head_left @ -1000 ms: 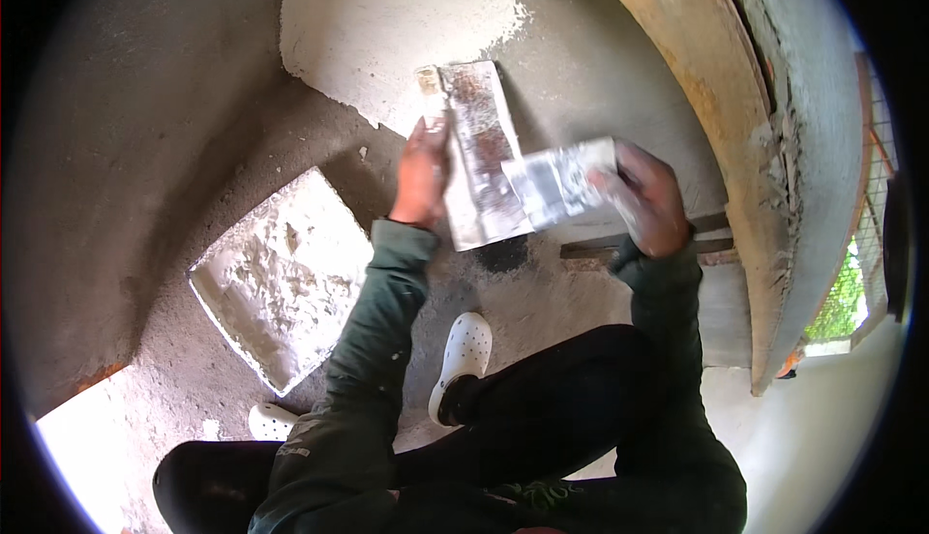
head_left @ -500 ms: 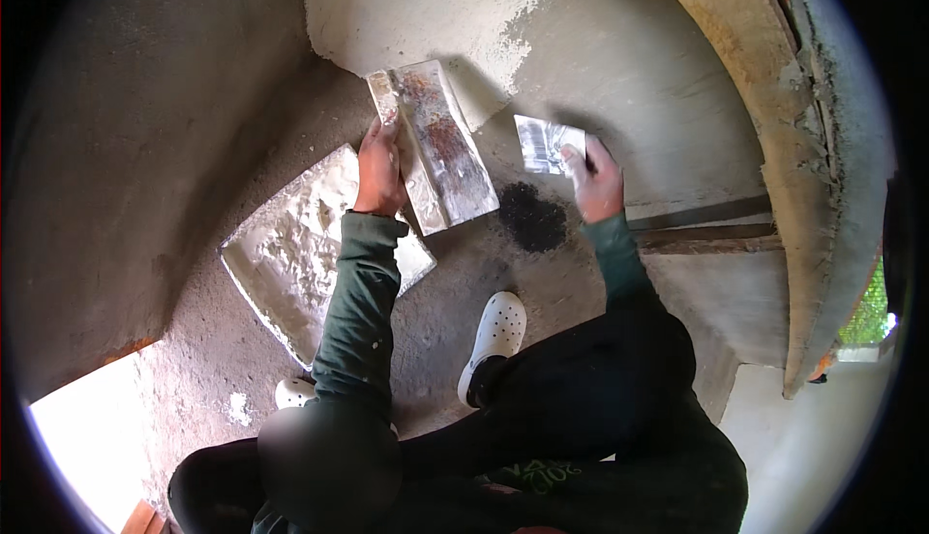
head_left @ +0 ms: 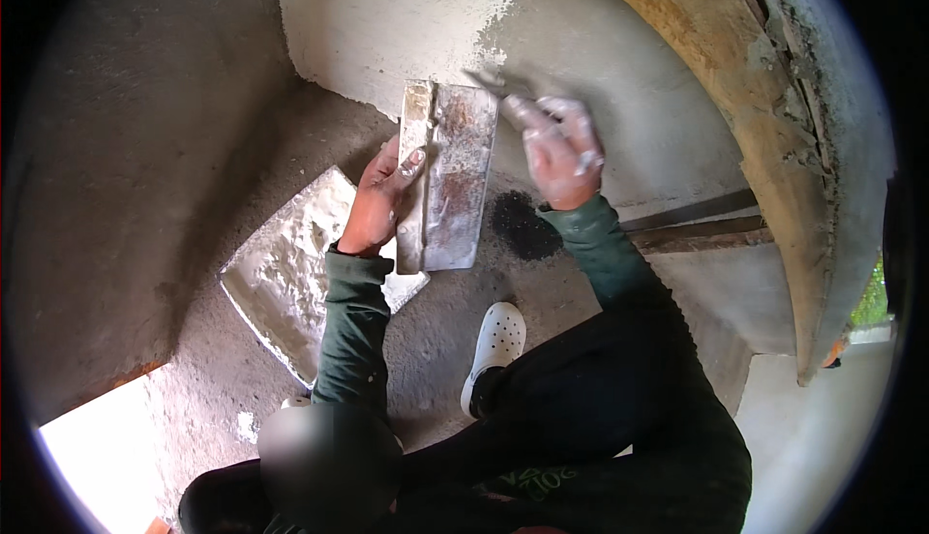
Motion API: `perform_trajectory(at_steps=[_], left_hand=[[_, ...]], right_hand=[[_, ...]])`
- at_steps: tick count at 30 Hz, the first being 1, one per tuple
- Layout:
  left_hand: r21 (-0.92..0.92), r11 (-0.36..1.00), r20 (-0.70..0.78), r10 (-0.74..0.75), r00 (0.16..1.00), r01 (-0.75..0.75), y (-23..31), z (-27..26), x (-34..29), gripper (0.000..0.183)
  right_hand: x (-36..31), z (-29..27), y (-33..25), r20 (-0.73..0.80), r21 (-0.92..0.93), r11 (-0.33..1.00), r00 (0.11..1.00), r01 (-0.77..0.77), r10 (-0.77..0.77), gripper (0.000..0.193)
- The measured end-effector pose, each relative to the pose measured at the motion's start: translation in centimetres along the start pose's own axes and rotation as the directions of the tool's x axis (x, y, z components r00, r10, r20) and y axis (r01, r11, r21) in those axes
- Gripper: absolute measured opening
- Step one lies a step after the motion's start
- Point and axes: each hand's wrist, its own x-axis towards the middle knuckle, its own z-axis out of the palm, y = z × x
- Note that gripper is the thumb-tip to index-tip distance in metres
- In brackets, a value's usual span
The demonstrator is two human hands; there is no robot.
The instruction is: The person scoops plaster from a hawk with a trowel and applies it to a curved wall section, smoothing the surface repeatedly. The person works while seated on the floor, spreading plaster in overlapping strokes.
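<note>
My left hand is closed around the long edge strip of a wide plastering spatula, a flat rectangular blade smeared with white plaster and rust-coloured patches. Beside its top right corner, my right hand grips a small flat putty blade, seen almost edge-on and blurred by motion. White residue coats the right fingers. Below and left of the spatula, a shallow tray holds lumpy white plaster, partly hidden by my left forearm. Ahead, the wall carries a patch of rough-edged white plaster close above both tools.
Bare grey wall continues right of the plaster patch. A curved brownish edge arches over the right side, with a wooden strip low along the wall. Dark granules lie on the floor near my white clog.
The spatula has swung more upright and come slightly nearer. My right hand has moved up and left toward its top corner, turning the putty blade from face-on to edge-on.
</note>
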Motion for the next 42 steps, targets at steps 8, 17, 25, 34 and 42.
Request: perform_trajectory(at_steps=[8,17,25,34,42], left_hand=[[-0.371,0.924,-0.03,-0.108,0.994,0.089,-2.5,-2.0,1.1,0.042],[-0.034,0.999,-0.122,-0.02,0.992,0.016,-6.8,-2.9,1.0,0.049],[-0.016,0.999,-0.176,-0.049,0.983,0.047,-10.2,-0.7,0.7,0.051],[-0.353,0.933,-0.188,-0.001,0.982,-0.066,-7.6,1.5,0.4,0.05],[-0.373,0.928,-0.038,0.011,0.999,-0.025,-4.8,2.4,-0.7,0.058]], right_hand=[[-3.7,3.0,3.0,0.677,0.7,-0.304,0.463,-0.646,0.572,0.023],[-13.2,-0.2,8.3,0.619,0.378,0.118,0.345,-0.918,0.705,0.019],[-10.8,1.8,-2.3,0.334,0.103,0.96,0.918,-0.262,0.215,0.023],[-9.2,2.0,-3.5,0.342,0.07,0.997,0.938,0.026,-0.048,0.041],[-5.9,2.5,-2.1,0.146,-0.09,0.992,0.987,0.085,-0.072,0.042]])
